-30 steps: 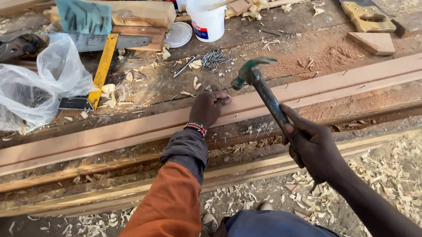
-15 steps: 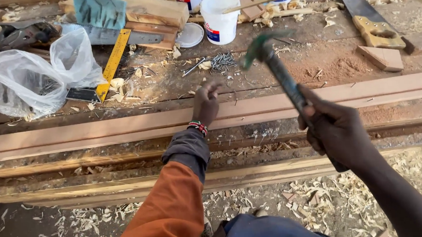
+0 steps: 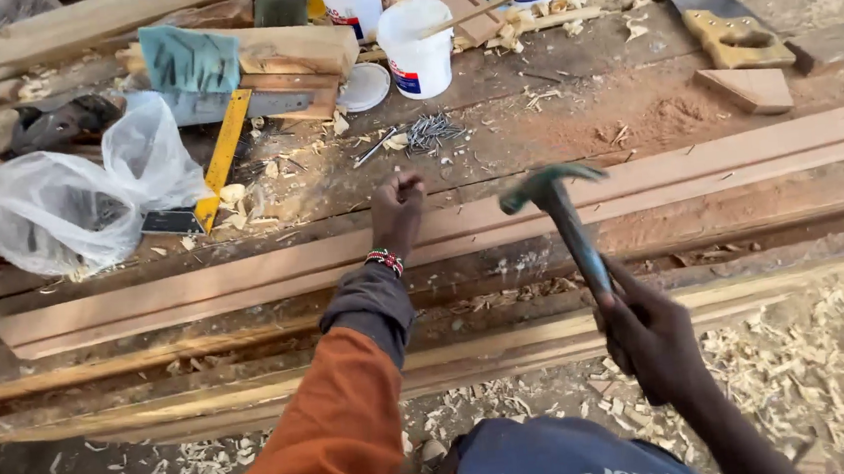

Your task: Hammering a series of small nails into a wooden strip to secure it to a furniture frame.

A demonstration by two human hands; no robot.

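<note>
The right hand (image 3: 651,334) grips the handle of a green-headed metal hammer (image 3: 563,216), its head raised over the long reddish wooden plank (image 3: 195,290) on the surface. To the left, the left hand (image 3: 397,207) rests on the plank's far edge, fingers pinched together; a loose pile of nails (image 3: 429,129) lies farther off.

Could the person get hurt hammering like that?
Maybe. The left hand sits on the long wooden strip, close to the head of the hammer that the right hand holds raised. A swing that lands off target could hit those fingers. Loose nails also lie scattered on the workbench just behind, so a reaching hand could get pricked or knock them down.
</note>
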